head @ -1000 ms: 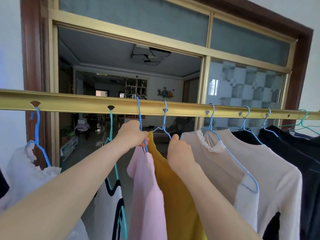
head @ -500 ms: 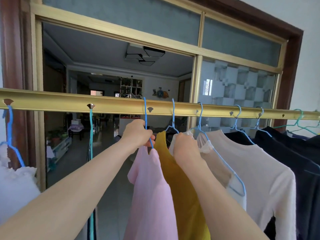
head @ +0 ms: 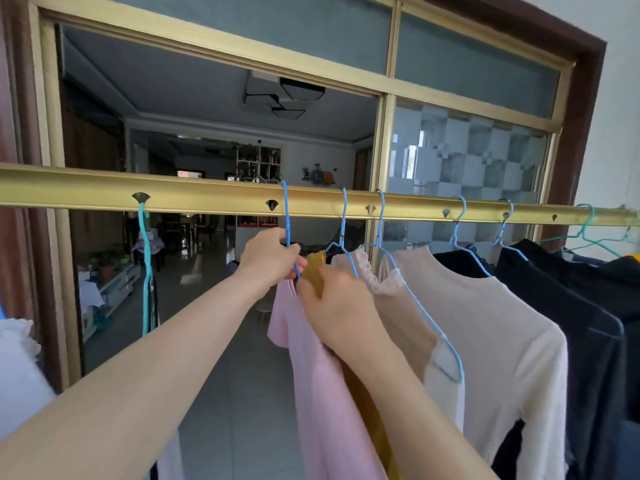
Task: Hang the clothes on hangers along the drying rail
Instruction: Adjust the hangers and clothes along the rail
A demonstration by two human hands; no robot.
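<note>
Pink top (head: 318,393) hangs below: left hand (head: 268,258) grips blue hanger (head: 286,216), right hand (head: 334,303) at collar, grip unclear.

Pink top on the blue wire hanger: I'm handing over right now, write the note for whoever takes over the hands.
Left hand grips the neck of the blue wire hanger; its hook is over the gold drying rail, beside an empty notch.
Right hand is at the collar of the pink top; its grip is hidden.
Done: mustard top, cream tops and dark garments hang to the right.
Left: probably settle the collar, then let go. No unhung clothes in view.
</note>
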